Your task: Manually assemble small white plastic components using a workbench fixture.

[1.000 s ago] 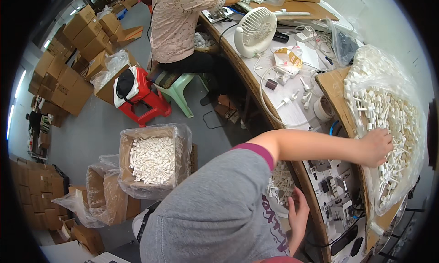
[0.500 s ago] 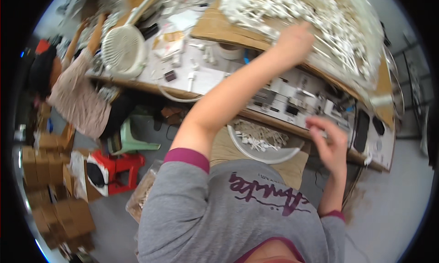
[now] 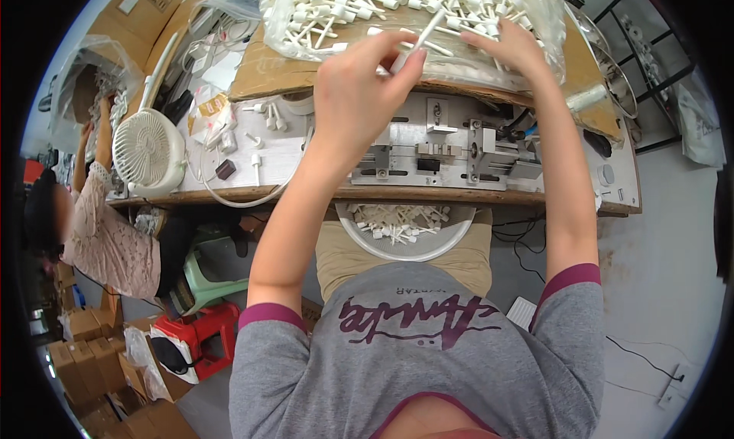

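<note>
In front of me a heap of white plastic sticks with short cylindrical caps point(image 3: 367, 0) lies in a clear plastic bag on a cardboard sheet point(image 3: 264, 68). My left hand point(image 3: 359, 87) is raised over the front edge of that cardboard. Its thumb and fingers pinch one white plastic stick point(image 3: 430, 31), tilted up to the right. My right hand point(image 3: 518, 51) reaches over the right part of the heap, thumb and forefinger apart. Nothing shows between them. Below both hands a metal fixture point(image 3: 443, 152) with blocks and slides sits on the table.
A bowl point(image 3: 413, 252) of white pieces rests at my lap, under the table's front edge point(image 3: 306, 193). To the left are a white fan point(image 3: 149, 150), a looped pale tube and loose white parts point(image 3: 274, 116). Another person point(image 3: 115, 233) works at far left, near stools and cartons.
My view has turned rightward. My left hand has drawn back from the heap and now shows a white plastic stick. The right hand has risen from the table's front edge to the heap.
</note>
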The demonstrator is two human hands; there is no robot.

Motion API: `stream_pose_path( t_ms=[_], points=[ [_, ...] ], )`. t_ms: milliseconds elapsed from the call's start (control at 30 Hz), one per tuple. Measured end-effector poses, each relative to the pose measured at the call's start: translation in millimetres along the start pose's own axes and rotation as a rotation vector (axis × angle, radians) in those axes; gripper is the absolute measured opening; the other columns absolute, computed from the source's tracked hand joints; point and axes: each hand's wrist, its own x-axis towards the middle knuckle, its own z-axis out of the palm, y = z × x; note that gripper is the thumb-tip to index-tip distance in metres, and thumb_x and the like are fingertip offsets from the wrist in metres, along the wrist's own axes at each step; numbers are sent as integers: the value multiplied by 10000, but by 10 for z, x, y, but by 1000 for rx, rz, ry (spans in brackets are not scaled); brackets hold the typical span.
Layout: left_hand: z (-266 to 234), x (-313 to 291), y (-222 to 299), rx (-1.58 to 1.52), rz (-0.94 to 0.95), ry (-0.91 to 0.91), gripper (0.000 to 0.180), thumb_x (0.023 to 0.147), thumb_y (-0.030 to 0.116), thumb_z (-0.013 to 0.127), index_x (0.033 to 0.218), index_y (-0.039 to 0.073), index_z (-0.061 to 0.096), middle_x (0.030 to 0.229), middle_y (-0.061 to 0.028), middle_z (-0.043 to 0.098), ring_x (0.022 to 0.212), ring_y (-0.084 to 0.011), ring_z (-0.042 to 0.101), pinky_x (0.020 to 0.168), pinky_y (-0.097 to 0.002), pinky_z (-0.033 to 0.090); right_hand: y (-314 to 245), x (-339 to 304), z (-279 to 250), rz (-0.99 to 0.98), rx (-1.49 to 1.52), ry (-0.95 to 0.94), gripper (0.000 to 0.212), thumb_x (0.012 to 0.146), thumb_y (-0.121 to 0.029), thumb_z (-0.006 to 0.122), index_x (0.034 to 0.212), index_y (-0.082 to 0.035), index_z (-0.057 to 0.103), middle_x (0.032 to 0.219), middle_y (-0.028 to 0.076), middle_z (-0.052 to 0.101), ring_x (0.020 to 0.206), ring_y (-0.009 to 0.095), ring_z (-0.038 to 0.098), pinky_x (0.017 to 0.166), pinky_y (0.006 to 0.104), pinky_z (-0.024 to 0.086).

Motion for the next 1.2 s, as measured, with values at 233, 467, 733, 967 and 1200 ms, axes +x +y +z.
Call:
stream_pose_path(
  t_ms=[233,467,733,967,1200],
  points=[
    [-220,-583,257,-327,-223,-206,126,810,66,775,917,20,726,1013,-58,632,697,-73,626,526,-190,507,-147,-2,234,-297,236,50,707,826,-543,698,1307,-38,576,1292,184,589,1220,330,548,1032,416,429],
    [-33,-1186,74,-170,-86,-436,307,766,72,791,1054,14,705,1299,-101,600,885,-207,698,718,-315,580,-210,-197,-75,-706,169,197,358,858,-329,723,1127,-95,691,1184,77,625,1078,267,607,924,375,485],
    [346,-1482,-80,242,200,-456,242,767,133,762,992,65,709,1253,-91,664,618,-194,663,595,-304,524,-174,-283,-186,-462,336,111,122,875,-194,698,948,-98,717,923,28,656,813,195,646,716,338,500],
    [443,-1373,-73,326,214,-539,233,757,167,768,963,73,712,1214,-115,682,562,-197,650,558,-293,515,-171,-750,-549,-201,1221,96,190,927,-128,622,1037,12,686,1065,115,706,987,192,675,848,325,530],
    [371,-1295,-74,294,185,-612,265,766,211,774,989,78,721,1168,-105,700,586,-229,664,578,-311,537,-404,-1641,-368,-202,1349,153,220,869,-64,713,1065,16,650,1221,140,654,980,140,663,824,276,554]
  ],
)
